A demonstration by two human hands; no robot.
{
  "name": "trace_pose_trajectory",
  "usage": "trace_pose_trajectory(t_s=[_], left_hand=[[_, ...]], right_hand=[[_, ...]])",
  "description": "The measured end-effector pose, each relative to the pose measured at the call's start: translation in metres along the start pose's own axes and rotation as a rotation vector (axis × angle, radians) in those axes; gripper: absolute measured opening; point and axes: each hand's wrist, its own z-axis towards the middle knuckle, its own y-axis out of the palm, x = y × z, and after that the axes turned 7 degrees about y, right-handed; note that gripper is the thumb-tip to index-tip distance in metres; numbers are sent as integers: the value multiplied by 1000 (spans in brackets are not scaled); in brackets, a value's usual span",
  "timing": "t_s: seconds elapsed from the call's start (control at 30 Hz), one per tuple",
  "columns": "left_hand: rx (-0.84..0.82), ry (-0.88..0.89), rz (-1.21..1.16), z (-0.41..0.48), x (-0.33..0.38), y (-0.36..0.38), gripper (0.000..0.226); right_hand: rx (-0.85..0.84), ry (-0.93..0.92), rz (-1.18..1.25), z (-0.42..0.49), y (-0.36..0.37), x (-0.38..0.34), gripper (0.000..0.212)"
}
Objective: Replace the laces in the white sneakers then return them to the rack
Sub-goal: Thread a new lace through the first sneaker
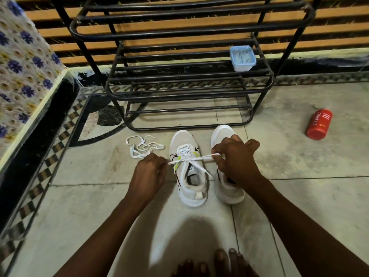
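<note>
Centre of frame: a white laced sneaker [192, 189] and a second sneaker [220, 134] stood side by side on the tiled floor [95, 206], just below a black rack [179, 94]. The left hand [148, 172] and right hand [236, 159] each pinched an end of its lace [199, 158], stretched taut. A loose lace [142, 146] lay further left.
</note>
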Motion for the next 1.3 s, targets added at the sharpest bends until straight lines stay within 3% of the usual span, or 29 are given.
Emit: trace_pose_trajectory(t_s=[0.5,0.73,1.3], left_hand=[[-18,-48,-11,1,-2,2,15],[16,-77,-20,-5,-2,4,18],[34,-125,20,-6,-8,14,17]], right_hand=[[-159,-70,-269,7,-2,0,10],[-151,-73,-292,7,4,2,23],[-192,-18,-268,3,7,3,19]])
